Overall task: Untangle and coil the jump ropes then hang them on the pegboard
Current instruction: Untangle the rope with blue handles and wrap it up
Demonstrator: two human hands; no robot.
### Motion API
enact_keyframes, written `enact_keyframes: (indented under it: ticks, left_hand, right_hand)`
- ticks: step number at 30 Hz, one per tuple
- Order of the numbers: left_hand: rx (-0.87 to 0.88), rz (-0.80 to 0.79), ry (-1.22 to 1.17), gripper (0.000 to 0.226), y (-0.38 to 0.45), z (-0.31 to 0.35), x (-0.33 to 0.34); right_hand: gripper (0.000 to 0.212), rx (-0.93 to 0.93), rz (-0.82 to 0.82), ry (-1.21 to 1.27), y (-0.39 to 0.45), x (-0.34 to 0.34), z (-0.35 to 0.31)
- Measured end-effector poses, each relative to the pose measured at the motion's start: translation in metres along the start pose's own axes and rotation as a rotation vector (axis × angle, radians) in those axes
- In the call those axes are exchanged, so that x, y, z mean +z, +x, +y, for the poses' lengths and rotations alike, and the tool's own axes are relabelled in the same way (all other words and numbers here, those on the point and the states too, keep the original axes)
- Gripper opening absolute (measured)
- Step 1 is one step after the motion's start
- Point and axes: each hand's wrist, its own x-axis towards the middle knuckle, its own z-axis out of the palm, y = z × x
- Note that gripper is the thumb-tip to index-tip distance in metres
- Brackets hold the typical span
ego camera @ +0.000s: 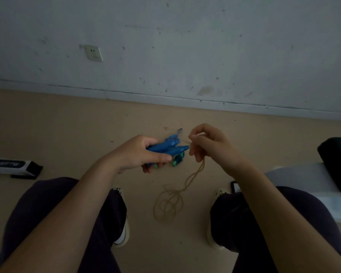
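Seated person viewed from above, knees apart over a tan floor that meets a scuffed grey-white wall carrying a white socket plate. The thin beige jump-rope cord hangs between the knees; its lower part lies in a loose tangle of loops on the floor near the wall edge, so slack can be drawn up as it is sorted. The left hand is curled round a bundle of blue moulded plastic handles, green-tipped ends showing below, presumably to keep the handles together and out of the tangle. The right hand, just beside the handle tips, pinches the cord between curled fingers, apparently feeding or tracing the strand. No pegboard is visible; coiling appears barely begun.
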Motion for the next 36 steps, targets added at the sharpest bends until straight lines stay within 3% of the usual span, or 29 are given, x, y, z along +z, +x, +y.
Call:
enact_keyframes:
  ticks: [8, 15, 21, 26, 29, 32, 36]
  left_hand:
    - [0.015, -0.065, 0.013, 0.020, 0.002, 0.001, 0.012]
    - [0.016, 0.005, 0.003, 0.022, 0.002, -0.003, 0.005]
    - [-0.002, -0.061, -0.039, 0.036, 0.000, -0.001, 0.010]
    - [-0.017, -0.147, -0.021, 0.027, 0.000, -0.001, 0.009]
    - [-0.025, -0.182, -0.016, 0.035, 0.000, -0.003, 0.011]
    - [0.034, -0.089, -0.100, 0.046, 0.002, -0.004, 0.009]
    - [0.128, 0.191, -0.377, 0.029, 0.009, -0.005, 0.005]
  right_hand:
    - [0.010, -0.084, -0.085, -0.135, -0.002, 0.019, 0.002]
    - [0.020, -0.054, 0.015, -0.124, -0.002, 0.009, 0.001]
    - [0.017, -0.031, 0.003, -0.122, -0.003, 0.008, 0.000]
    - [0.016, -0.035, -0.031, -0.180, -0.002, 0.005, 0.000]
    - [0.018, -0.035, -0.026, -0.182, -0.002, 0.006, 0.000]
    - [0.022, -0.039, 0.063, -0.057, -0.002, 0.005, -0.003]
    - [0.017, -0.009, 0.177, 0.044, 0.000, 0.001, -0.003]
